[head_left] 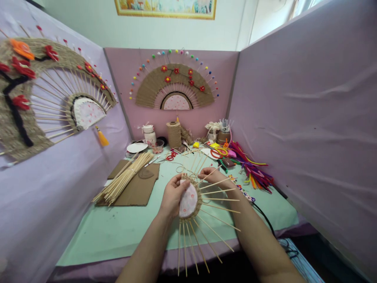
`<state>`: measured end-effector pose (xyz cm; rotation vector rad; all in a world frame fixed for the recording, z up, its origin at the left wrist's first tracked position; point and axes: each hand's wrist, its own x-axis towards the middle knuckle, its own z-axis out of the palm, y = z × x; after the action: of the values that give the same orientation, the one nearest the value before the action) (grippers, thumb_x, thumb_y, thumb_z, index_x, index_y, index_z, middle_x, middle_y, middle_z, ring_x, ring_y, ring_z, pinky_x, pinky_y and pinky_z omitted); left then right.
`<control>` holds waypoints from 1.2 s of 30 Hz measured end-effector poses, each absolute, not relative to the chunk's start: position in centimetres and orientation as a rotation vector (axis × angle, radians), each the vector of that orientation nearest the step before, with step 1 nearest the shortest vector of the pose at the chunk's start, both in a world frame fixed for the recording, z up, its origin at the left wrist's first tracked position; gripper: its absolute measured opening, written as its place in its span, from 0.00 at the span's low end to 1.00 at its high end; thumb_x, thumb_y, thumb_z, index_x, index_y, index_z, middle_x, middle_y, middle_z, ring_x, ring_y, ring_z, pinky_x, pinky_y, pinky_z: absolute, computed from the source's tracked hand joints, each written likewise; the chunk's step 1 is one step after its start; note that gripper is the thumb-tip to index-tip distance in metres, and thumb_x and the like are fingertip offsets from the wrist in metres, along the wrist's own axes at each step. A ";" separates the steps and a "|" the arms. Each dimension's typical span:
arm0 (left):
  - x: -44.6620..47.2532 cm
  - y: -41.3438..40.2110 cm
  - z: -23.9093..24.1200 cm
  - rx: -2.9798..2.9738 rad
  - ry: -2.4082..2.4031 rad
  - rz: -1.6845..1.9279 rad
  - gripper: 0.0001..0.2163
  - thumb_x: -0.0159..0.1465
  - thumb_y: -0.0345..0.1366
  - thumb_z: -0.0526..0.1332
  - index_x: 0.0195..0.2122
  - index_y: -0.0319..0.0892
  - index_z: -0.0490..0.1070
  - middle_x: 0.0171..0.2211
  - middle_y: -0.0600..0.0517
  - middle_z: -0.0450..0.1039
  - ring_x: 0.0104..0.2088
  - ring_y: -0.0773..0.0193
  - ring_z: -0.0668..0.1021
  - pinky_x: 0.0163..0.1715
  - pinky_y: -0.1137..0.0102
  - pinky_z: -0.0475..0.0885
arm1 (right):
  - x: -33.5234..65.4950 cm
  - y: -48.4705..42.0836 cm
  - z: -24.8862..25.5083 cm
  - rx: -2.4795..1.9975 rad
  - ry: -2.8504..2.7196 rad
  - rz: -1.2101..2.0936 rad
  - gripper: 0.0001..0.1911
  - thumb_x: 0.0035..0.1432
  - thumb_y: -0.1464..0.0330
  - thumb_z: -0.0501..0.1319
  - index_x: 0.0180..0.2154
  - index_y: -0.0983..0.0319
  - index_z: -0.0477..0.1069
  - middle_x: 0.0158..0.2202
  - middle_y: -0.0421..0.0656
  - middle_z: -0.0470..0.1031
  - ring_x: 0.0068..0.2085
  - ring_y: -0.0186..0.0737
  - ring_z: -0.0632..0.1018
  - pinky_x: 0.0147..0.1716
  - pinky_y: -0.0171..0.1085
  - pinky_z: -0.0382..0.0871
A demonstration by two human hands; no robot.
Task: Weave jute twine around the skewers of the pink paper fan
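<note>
Clasping the white, pink-spotted half-round fan base [188,201] by its flat side, thumb on top, the left hand [173,193] is closed on it above the mint-green tablecloth [129,236]. The right hand [209,175] curls its fingers by the base's far edge, among thin pale wooden sticks [220,199] fanning from its brown twine rim [198,201]; what it pinches, I can't tell from here. Left of the base, a stick bundle [126,179] lies on flat brown cardboard [145,192]; right of it sprawl multicoloured fuzzy pipe cleaners [255,171]. Beyond the base are red-handled scissors [171,157], then a brown twine cone [174,135].
</note>
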<state>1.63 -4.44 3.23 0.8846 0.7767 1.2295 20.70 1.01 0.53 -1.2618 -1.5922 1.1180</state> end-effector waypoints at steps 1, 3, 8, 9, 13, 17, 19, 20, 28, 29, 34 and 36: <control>1.7 -4.5 3.3 0.908 0.777 1.208 0.21 0.44 0.38 0.70 0.39 0.38 0.70 0.28 0.53 0.73 0.25 0.69 0.73 0.26 0.74 0.68 | 20.7 1.1 0.5 -1.261 -1.592 1.128 0.17 0.43 0.57 0.64 0.22 0.65 0.68 0.17 0.35 0.62 0.21 0.28 0.61 0.21 0.31 0.51; 1.7 -4.7 3.4 0.938 0.796 1.203 0.21 0.43 0.37 0.70 0.39 0.38 0.71 0.28 0.52 0.73 0.25 0.69 0.73 0.26 0.74 0.68 | 20.8 1.1 0.5 -1.271 -1.592 1.150 0.18 0.42 0.56 0.64 0.22 0.65 0.67 0.17 0.35 0.61 0.21 0.28 0.60 0.21 0.31 0.51; 1.5 -4.4 3.2 0.920 0.848 1.279 0.22 0.42 0.39 0.71 0.38 0.40 0.72 0.27 0.54 0.73 0.24 0.70 0.73 0.25 0.74 0.68 | 20.8 0.4 1.1 -1.278 -1.645 1.208 0.16 0.42 0.57 0.65 0.22 0.65 0.68 0.17 0.35 0.62 0.21 0.28 0.61 0.21 0.31 0.51; 1.5 -4.3 3.2 0.916 0.851 1.292 0.21 0.42 0.39 0.71 0.37 0.39 0.72 0.27 0.54 0.73 0.23 0.70 0.73 0.25 0.74 0.68 | 20.8 0.2 1.3 -1.260 -1.645 1.219 0.16 0.42 0.58 0.65 0.23 0.65 0.69 0.18 0.35 0.63 0.21 0.28 0.61 0.21 0.32 0.51; 1.3 -4.2 3.1 0.928 0.843 1.305 0.18 0.43 0.39 0.70 0.34 0.38 0.71 0.26 0.54 0.72 0.23 0.70 0.72 0.24 0.74 0.68 | 21.1 -0.1 1.8 -1.200 -1.539 1.208 0.16 0.44 0.57 0.64 0.24 0.64 0.68 0.18 0.35 0.61 0.21 0.28 0.60 0.21 0.31 0.50; 1.3 -4.3 3.1 0.957 0.868 1.276 0.17 0.43 0.40 0.70 0.33 0.38 0.72 0.25 0.54 0.72 0.23 0.69 0.72 0.24 0.75 0.67 | 21.7 0.5 1.8 -1.061 -1.340 1.240 0.17 0.45 0.56 0.64 0.23 0.62 0.63 0.17 0.32 0.54 0.20 0.27 0.56 0.20 0.31 0.49; 1.4 -4.4 3.0 0.965 0.873 1.249 0.17 0.43 0.39 0.70 0.33 0.38 0.73 0.24 0.54 0.72 0.22 0.69 0.72 0.24 0.75 0.67 | 22.0 0.6 1.9 -0.922 -1.230 1.288 0.18 0.45 0.55 0.64 0.23 0.61 0.62 0.17 0.32 0.51 0.20 0.27 0.55 0.20 0.31 0.49; 1.4 -4.4 3.0 0.968 0.872 1.234 0.17 0.43 0.39 0.70 0.33 0.39 0.73 0.24 0.54 0.73 0.23 0.69 0.72 0.24 0.74 0.67 | 22.1 0.6 2.0 -0.853 -1.187 1.311 0.19 0.45 0.54 0.64 0.23 0.61 0.62 0.17 0.32 0.50 0.20 0.28 0.54 0.20 0.31 0.50; 1.6 -4.7 3.0 1.011 0.887 1.046 0.15 0.42 0.38 0.71 0.30 0.38 0.74 0.24 0.52 0.74 0.21 0.68 0.73 0.23 0.74 0.67 | 22.4 0.0 2.7 -0.638 -1.032 1.340 0.15 0.43 0.62 0.69 0.32 0.59 0.69 0.31 0.40 0.68 0.28 0.31 0.67 0.29 0.34 0.64; 1.7 -4.7 3.0 1.013 0.893 1.032 0.15 0.42 0.38 0.71 0.30 0.38 0.74 0.24 0.52 0.74 0.21 0.68 0.73 0.23 0.74 0.67 | 22.4 0.1 2.7 -0.627 -1.012 1.325 0.14 0.42 0.63 0.69 0.32 0.59 0.69 0.31 0.40 0.68 0.29 0.31 0.68 0.30 0.34 0.64; 1.7 -4.9 3.2 1.018 0.897 0.987 0.15 0.43 0.37 0.70 0.30 0.37 0.74 0.23 0.52 0.73 0.21 0.69 0.73 0.22 0.75 0.66 | 22.5 0.3 2.7 -0.600 -0.985 1.258 0.11 0.43 0.65 0.68 0.29 0.59 0.68 0.28 0.38 0.66 0.28 0.31 0.67 0.29 0.33 0.63; 1.6 -5.0 3.3 1.022 0.895 0.981 0.14 0.43 0.37 0.70 0.30 0.37 0.74 0.22 0.52 0.73 0.20 0.70 0.72 0.21 0.75 0.66 | 22.5 0.2 2.8 -0.596 -0.998 1.240 0.11 0.44 0.65 0.67 0.29 0.59 0.67 0.28 0.38 0.66 0.28 0.32 0.67 0.29 0.34 0.63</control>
<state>1.63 -4.98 3.29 1.0222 0.8952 0.9814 22.55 0.18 2.84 -0.5962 -0.9979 1.2404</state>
